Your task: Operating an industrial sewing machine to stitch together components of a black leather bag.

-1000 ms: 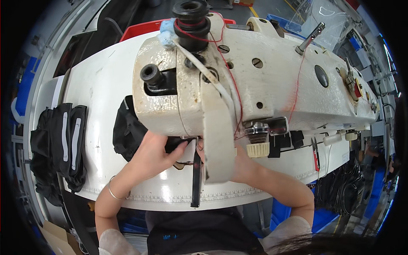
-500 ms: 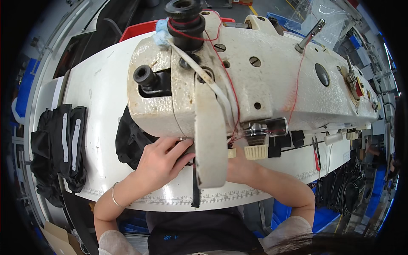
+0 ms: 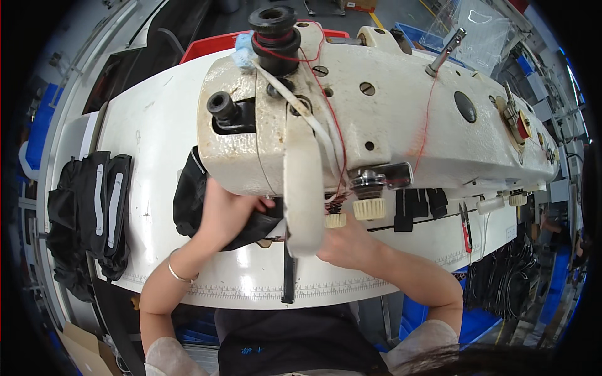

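Note:
A white sewing machine point(image 3: 301, 156) threaded with red thread hides much of the work beneath its head. Under it, a black fabric piece point(image 3: 191, 194) lies bunched on the table, its near fold reaching toward the needle area. My left hand point(image 3: 227, 212) is at the left of the head, with curled fingers closed on this fabric; most fingertips are hidden. To the right, my right hand point(image 3: 348, 244) rests low by the machine, its fingers covered by the white lever point(image 3: 304, 207) and knobs. A narrow black strip point(image 3: 289, 279) hangs toward the table's front edge.
Folded black pieces with grey strips point(image 3: 88, 219) lie at the left table edge. Short black strips point(image 3: 417, 208) and red-handled snips point(image 3: 466, 227) sit at right. A ruler scale point(image 3: 238, 293) runs along the front edge. Black pieces point(image 3: 501, 276) hang over a blue bin.
My left hand has moved up and left, deeper beside the machine head, and more black fabric shows below it. The right hand has shifted slightly left. The view has shifted a little.

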`<act>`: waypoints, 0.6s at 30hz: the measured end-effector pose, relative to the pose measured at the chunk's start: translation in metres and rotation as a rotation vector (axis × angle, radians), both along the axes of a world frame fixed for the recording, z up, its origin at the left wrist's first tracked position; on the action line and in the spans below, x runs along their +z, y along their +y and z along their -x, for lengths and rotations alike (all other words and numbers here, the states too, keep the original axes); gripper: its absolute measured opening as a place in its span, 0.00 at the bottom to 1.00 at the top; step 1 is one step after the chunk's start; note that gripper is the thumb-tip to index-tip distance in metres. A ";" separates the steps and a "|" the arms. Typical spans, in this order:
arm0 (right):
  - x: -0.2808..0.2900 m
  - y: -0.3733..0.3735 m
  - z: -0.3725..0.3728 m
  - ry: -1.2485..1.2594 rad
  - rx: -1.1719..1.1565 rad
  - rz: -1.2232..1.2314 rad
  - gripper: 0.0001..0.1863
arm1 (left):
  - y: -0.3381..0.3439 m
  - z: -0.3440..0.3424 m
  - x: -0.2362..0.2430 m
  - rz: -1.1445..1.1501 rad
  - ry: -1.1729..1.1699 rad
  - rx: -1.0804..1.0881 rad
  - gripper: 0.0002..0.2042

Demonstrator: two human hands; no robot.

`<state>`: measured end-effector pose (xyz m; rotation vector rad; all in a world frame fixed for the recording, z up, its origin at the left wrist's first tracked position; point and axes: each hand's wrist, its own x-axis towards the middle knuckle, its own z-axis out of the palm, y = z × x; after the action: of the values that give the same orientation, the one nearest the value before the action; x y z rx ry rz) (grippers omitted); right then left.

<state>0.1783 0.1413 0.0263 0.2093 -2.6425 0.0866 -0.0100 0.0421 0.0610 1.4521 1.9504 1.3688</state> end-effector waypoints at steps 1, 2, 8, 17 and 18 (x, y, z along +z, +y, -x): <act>0.000 0.000 0.000 0.012 -0.002 -0.033 0.19 | 0.000 0.006 0.005 0.094 -0.443 0.111 0.04; 0.000 0.000 -0.001 0.012 -0.003 -0.033 0.19 | -0.001 0.017 -0.002 0.086 -0.528 0.162 0.06; 0.003 -0.002 0.001 0.012 -0.031 -0.042 0.17 | -0.011 0.033 -0.011 -0.025 -0.931 0.370 0.14; -0.004 -0.003 -0.002 -0.005 -0.024 -0.013 0.18 | -0.024 -0.027 -0.013 0.026 0.872 -0.162 0.18; -0.005 -0.004 -0.003 0.001 -0.024 0.009 0.17 | -0.023 -0.027 -0.013 0.025 0.870 -0.165 0.18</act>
<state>0.1810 0.1378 0.0212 0.1746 -2.6426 0.0909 0.0167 0.0190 0.0482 2.3938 2.1982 0.6611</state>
